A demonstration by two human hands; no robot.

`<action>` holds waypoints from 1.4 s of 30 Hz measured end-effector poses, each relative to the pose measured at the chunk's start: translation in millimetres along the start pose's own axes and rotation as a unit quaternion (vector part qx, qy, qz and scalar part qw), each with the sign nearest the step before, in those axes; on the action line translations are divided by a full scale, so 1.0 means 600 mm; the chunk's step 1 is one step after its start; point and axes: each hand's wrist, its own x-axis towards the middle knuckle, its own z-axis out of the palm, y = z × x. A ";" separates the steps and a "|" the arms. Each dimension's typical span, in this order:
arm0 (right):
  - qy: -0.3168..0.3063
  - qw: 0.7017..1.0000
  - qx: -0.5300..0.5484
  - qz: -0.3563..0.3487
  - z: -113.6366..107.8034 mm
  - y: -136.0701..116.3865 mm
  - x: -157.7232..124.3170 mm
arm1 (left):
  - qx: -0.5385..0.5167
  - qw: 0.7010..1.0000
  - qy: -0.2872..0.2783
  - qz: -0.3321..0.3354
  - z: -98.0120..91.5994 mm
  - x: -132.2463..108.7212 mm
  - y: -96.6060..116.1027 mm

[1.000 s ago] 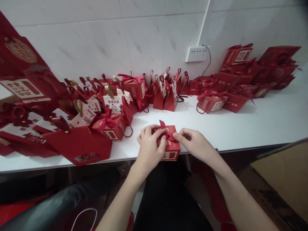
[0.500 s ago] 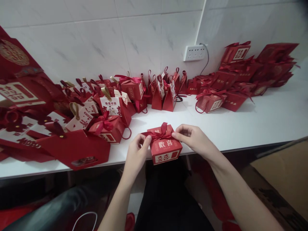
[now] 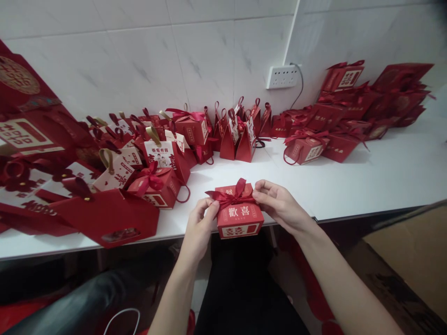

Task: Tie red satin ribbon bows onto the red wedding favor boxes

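A red gift box (image 3: 240, 218) with white Chinese characters and a cream front panel sits at the table's front edge. Across its top runs a dark red satin ribbon (image 3: 234, 199) tied in a bow, one loop or tail standing up. My left hand (image 3: 203, 218) is closed at the box's left side, thumb and forefinger pinching the ribbon there; a ribbon tail pokes out above the fingers. At the right side, my right hand (image 3: 274, 201) pinches the ribbon's other end between thumb and forefinger. The fingertips partly hide what they grip.
Red gift boxes and bags (image 3: 104, 214) crowd the left of the white table (image 3: 268, 174). Tent-shaped boxes (image 3: 240, 137) stand behind, and more ribboned boxes (image 3: 335, 116) are piled at the right. A power strip (image 3: 283, 77) is on the wall. Another person's leg (image 3: 87, 288) shows lower left.
The gift box has turned slightly, so its front panel lies more level. My left hand has shifted a little down, and the left ribbon tail now shows above its fingers.
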 end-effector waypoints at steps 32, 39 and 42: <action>-0.169 0.800 -0.555 -0.155 0.065 -0.071 0.081 | 0.079 0.995 0.009 0.056 0.003 -0.002 -0.012; -0.135 0.844 -0.514 -0.078 0.058 -0.063 0.093 | 0.106 0.990 0.020 0.089 0.004 -0.007 -0.019; -0.102 0.862 -0.493 -0.056 0.044 -0.059 0.096 | 0.193 0.969 0.000 0.151 0.003 -0.005 -0.010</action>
